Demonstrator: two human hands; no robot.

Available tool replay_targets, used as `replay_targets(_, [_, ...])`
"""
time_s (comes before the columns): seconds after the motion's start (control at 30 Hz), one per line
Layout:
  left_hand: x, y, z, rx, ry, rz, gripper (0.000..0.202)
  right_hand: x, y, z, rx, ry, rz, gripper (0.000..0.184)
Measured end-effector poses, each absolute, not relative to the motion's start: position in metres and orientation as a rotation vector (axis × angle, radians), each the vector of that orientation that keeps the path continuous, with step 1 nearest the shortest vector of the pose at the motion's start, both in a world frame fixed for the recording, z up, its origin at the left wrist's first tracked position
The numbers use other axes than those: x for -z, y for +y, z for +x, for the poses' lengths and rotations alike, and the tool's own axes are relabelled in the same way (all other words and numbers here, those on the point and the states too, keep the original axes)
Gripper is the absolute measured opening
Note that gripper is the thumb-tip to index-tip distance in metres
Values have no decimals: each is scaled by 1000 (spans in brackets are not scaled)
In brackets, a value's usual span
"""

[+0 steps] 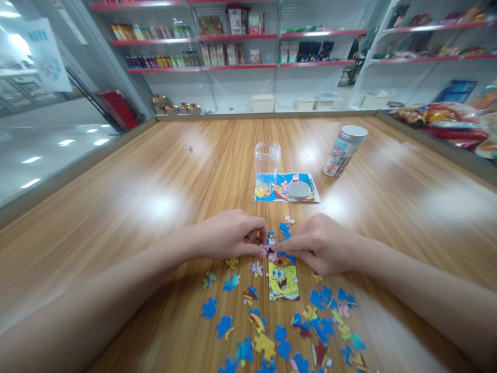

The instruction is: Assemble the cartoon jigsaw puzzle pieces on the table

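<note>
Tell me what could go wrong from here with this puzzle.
1. The left hand and right hand both press at the top edge of the assembled section. A hard push might pop joined pieces apart.
2. The loose pieces lie between the forearms. A sliding arm could scatter them.
3. The empty clear jar stands just beyond the hands. A quick reach forward may tip it.

A wide wooden tabletop (135, 197) gleamed with glare from overhead lights, backed by white wire shelves (236, 52) with red edges, stocked with packaged goods, while a glass wall (46, 134) ran along the left.
</note>
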State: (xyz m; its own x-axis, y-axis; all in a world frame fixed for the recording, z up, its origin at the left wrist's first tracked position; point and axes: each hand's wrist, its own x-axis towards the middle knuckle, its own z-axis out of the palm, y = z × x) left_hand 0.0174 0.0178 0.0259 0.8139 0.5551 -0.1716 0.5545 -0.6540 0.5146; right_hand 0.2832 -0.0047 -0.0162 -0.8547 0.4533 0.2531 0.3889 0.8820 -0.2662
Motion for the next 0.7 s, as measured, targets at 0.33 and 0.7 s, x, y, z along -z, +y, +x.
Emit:
replay_targets(0.33, [-27, 17, 19, 1, 823, 2427, 27, 14, -5, 283, -301, -2766, -650, 42])
replay_targets(0.7, [-34, 19, 17, 106, 782, 2385, 20, 11, -5, 281, -310, -2738, -635, 33])
